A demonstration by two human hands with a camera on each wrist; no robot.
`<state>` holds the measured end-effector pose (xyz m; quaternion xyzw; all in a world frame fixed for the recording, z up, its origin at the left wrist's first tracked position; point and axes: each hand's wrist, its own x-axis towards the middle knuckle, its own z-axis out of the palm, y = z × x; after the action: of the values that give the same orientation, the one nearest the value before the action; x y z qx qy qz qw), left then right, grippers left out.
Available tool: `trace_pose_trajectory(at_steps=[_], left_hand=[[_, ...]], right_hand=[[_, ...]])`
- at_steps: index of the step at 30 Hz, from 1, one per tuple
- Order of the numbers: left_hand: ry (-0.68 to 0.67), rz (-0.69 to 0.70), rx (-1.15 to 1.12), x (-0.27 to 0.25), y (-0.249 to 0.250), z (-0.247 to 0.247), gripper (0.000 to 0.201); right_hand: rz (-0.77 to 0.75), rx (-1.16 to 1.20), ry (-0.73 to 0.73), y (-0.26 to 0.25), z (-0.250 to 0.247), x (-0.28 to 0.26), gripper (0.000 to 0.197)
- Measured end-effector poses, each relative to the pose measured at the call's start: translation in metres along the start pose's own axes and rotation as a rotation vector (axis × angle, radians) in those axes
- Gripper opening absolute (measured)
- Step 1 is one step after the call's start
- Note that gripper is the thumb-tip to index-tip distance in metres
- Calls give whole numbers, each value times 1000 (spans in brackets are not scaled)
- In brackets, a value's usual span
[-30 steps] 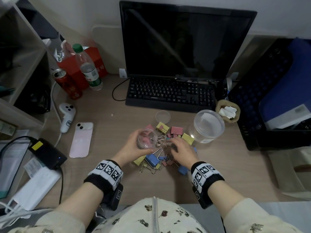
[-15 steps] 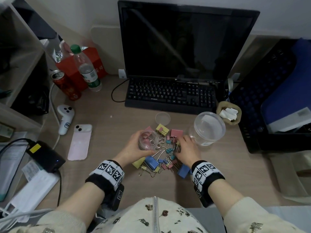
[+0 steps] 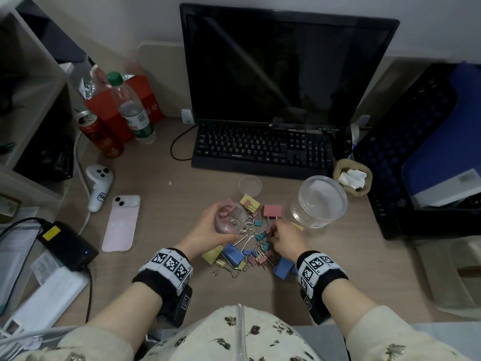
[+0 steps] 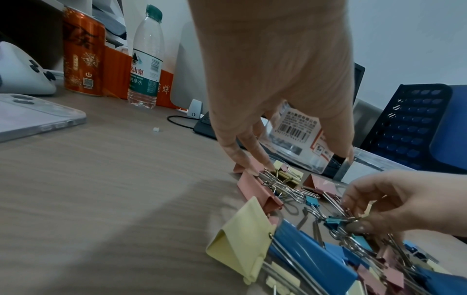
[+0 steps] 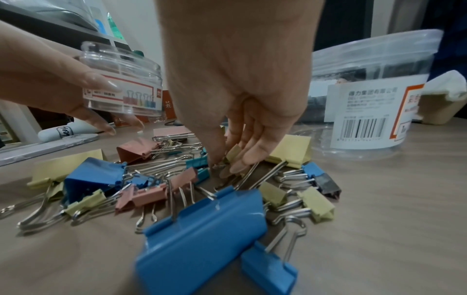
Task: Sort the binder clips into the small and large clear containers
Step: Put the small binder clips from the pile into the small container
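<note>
A pile of coloured binder clips [image 3: 250, 246], large and small mixed, lies on the desk in front of me. My left hand [image 3: 221, 225] grips the small clear container [image 3: 230, 217] just above the pile's left side; it also shows in the right wrist view as the small container [image 5: 123, 87]. My right hand [image 3: 273, 230] reaches into the pile, and its fingertips [image 5: 236, 165] pinch a small yellowish clip [image 5: 233, 153]. The large clear container [image 3: 318, 201] stands open to the right of the pile, empty as far as I can see.
A small clear lid [image 3: 250, 185] lies behind the pile, before the keyboard [image 3: 260, 149]. A pink phone [image 3: 121, 224], a white controller [image 3: 99, 186], a can and a bottle sit to the left. A black crate [image 3: 403, 152] and a paper-filled holder [image 3: 352, 179] stand on the right.
My right hand has shifted slightly within the pile, and its fingers have come together on a small clip. The left hand has kept holding the small container in about the same place.
</note>
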<state>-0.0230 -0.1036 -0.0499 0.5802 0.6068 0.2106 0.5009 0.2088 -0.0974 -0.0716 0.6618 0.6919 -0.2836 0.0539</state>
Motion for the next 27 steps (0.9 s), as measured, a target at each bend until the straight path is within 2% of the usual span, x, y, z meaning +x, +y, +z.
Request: trace_pose_trajectory(at_steps=[3,9,16,21,24,27], left_hand=[[-3,0,-3,1,0,0,90],[-20,-19,-4,6,-1,2,92],[-50,-21,-2,10,-3,9,105],[-65,1,9,12,-5,13,104],[-66,6,-2,14,-8,15,97],[-82,44,18,13,-10,18,83]], right_hand=[[-6,35,21,4,-2,-1,23],[-7,73,34,12,-8,-7,25],[0,140,130,17,-14,-16,22],[55,109,191,22,-18,-25,20],[55,171,270,18,-22,-28,24],[-47,309,296,0,-34,-28,27]])
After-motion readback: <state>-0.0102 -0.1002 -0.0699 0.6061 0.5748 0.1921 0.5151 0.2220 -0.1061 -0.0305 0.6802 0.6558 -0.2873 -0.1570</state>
